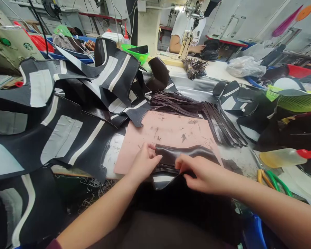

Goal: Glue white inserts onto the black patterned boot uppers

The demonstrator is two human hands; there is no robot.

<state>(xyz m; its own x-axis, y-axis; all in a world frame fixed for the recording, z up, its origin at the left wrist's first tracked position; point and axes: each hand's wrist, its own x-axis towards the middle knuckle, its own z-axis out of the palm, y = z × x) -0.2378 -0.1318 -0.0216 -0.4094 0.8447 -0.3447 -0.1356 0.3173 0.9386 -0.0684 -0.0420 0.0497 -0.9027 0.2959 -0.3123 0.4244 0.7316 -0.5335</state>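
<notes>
A dark brown leather piece (184,152) lies across the near edge of a pink board (168,128), its lower part hanging over the front with a white strip showing. My left hand (146,160) is closed on the left end of the leather, thumb toward the middle. Farther right, my right hand (197,171) grips the leather with curled fingers and lifts part of its lower edge. What lies under the fingers is hidden. Behind the board rests a bundle of thin dark leather strips (176,103).
Black panels with white patches (62,138) are heaped at left. At right lie scissors with orange and green handles (274,181) and a bottle of yellowish liquid with a red cap (282,157). A person (189,31) sits at a sewing machine (187,43) behind the bench.
</notes>
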